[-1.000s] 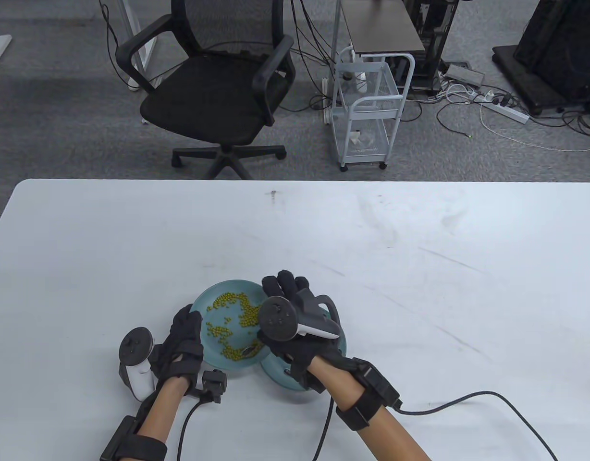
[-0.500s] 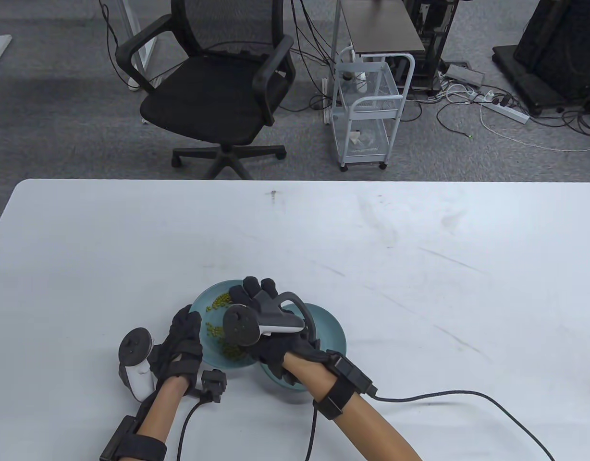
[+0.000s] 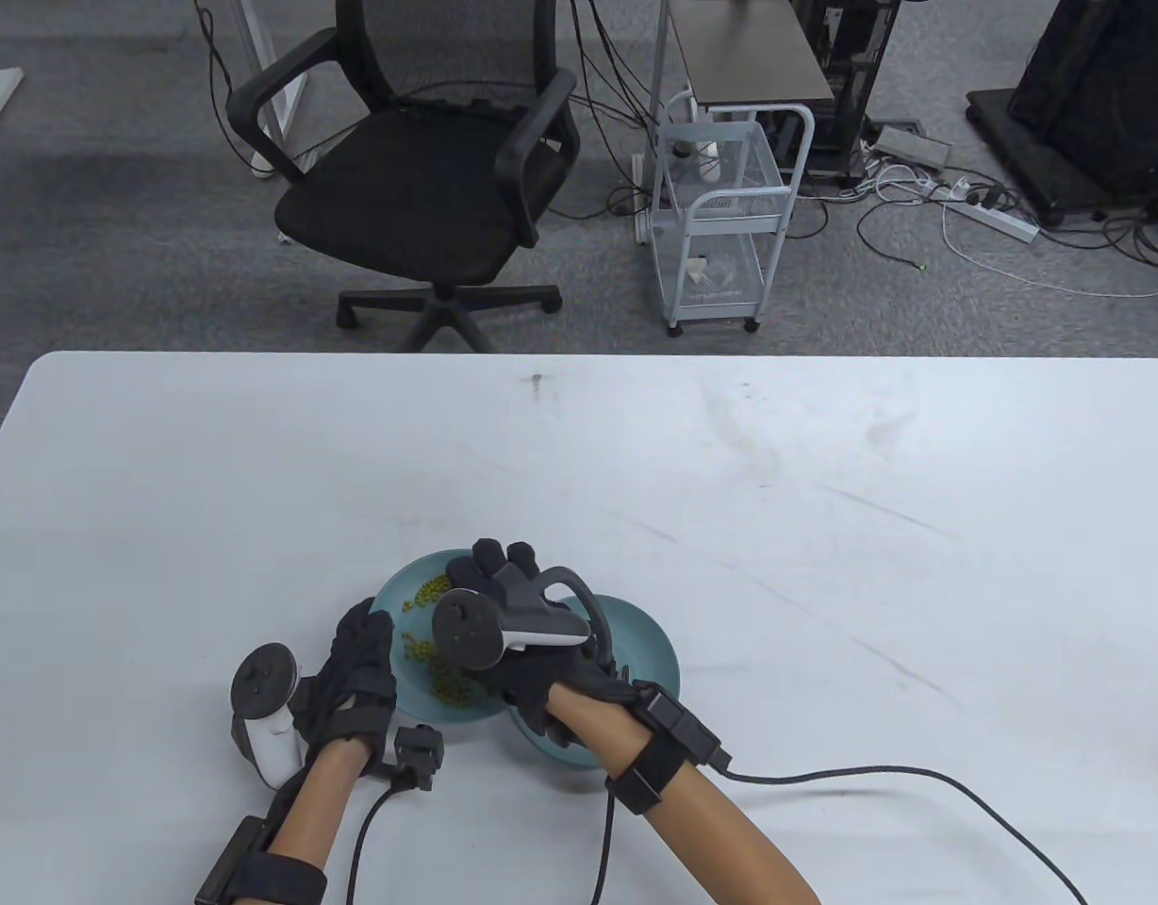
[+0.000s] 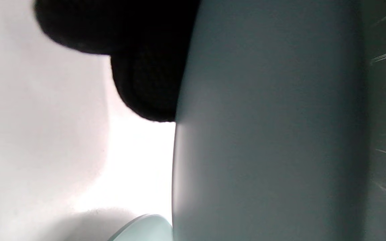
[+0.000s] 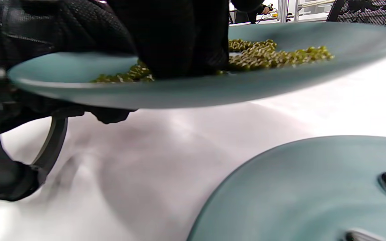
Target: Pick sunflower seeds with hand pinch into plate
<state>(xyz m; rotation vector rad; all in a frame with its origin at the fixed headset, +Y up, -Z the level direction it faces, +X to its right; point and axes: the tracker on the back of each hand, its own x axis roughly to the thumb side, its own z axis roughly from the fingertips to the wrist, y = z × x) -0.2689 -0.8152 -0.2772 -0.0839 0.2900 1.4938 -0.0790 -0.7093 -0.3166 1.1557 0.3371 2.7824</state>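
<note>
Directly under right hand [image 3: 532, 650] — green seeds [image 5: 273, 53]

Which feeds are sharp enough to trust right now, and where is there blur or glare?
Table view: sharp, evenly lit. Left wrist view: too close, plate underside and fingers blurred, table blown out white. Right wrist view: seeds fairly clear, near plate soft, glare on the table.

The right hand [image 3: 518, 613] hides its fingertips and much of the green beans [image 3: 433, 589].
</note>
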